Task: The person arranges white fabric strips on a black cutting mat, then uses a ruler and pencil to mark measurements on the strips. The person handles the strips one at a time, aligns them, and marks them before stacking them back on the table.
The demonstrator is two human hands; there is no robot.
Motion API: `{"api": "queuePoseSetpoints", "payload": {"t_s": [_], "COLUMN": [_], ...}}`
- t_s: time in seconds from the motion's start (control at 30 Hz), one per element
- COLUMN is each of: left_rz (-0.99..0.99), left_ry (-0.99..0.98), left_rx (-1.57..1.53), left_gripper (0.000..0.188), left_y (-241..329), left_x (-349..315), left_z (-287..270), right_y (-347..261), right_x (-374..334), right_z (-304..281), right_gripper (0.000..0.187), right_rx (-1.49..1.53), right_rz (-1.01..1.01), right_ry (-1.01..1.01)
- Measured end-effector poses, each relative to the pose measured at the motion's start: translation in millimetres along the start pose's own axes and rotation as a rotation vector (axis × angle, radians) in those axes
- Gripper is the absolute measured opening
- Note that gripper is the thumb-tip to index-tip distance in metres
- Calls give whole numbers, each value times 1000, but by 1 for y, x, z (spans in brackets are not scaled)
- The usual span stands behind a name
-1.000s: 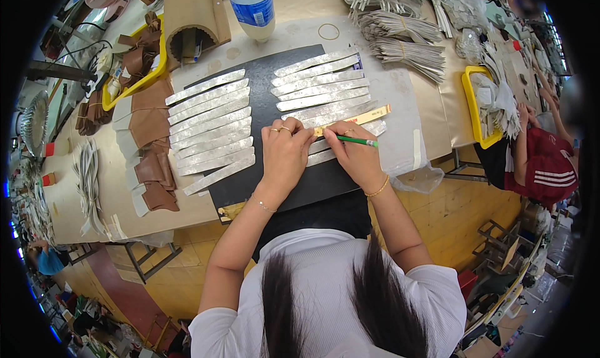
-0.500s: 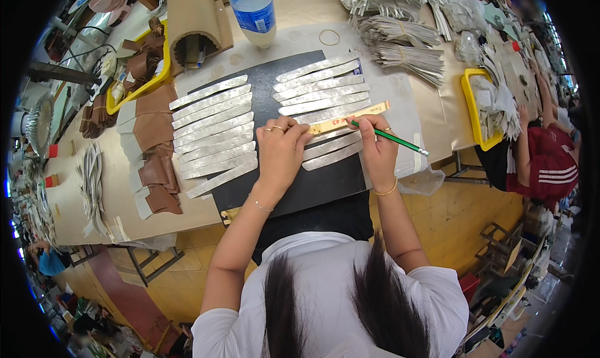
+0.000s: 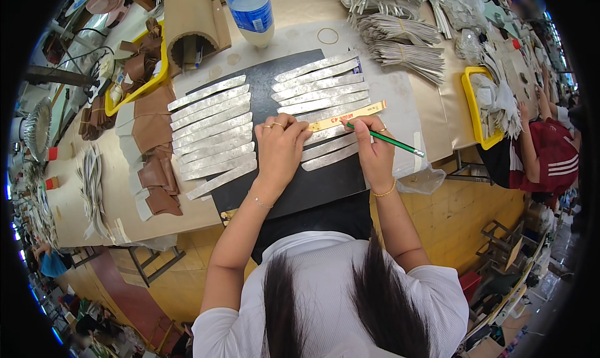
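Note:
My left hand (image 3: 279, 147) presses down on the left end of a yellow wooden ruler (image 3: 350, 115) laid across silvery strips (image 3: 322, 95) on a black mat (image 3: 312, 183). My right hand (image 3: 375, 152) holds a green pencil (image 3: 389, 140) with its tip at the ruler's edge, over a strip. A second group of silver strips (image 3: 212, 130) lies in a row on the mat's left part. Both forearms come up from the lower edge over the table's front.
A water bottle (image 3: 250, 11) stands at the back. Brown leather pieces (image 3: 153, 139) lie left of the mat, yellow trays (image 3: 478, 108) sit on both sides, bundled strips (image 3: 400, 45) are stacked at back right. Another person in red (image 3: 553, 152) sits at right.
My right hand shifted right along the ruler with the pencil, then came back a little toward it. My left hand stays pressed on the ruler's left end.

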State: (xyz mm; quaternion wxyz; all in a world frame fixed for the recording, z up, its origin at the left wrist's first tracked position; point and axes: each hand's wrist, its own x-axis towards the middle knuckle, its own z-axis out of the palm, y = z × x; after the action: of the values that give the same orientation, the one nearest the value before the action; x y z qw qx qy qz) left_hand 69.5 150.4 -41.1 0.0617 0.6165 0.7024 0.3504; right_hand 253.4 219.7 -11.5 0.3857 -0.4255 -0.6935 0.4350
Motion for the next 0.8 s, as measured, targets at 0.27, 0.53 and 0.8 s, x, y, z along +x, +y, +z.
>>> {"api": "queuePoseSetpoints", "payload": {"t_s": [0.27, 0.53, 0.8], "left_rz": [-6, -3, -5], "left_ry": [0, 20, 8], "left_rx": [-7, -3, 26], "left_gripper": [13, 11, 10], "left_y": [-1, 1, 3], "left_x": [0, 1, 3], "left_z": [1, 2, 1], "right_y": [3, 3, 2], "right_x": [0, 12, 18], "right_z": [1, 21, 25], "right_gripper": [22, 17, 16], "right_rx": [-12, -116, -383], "right_rz": [-11, -73, -196], "right_ry": [-19, -131, -202]}}
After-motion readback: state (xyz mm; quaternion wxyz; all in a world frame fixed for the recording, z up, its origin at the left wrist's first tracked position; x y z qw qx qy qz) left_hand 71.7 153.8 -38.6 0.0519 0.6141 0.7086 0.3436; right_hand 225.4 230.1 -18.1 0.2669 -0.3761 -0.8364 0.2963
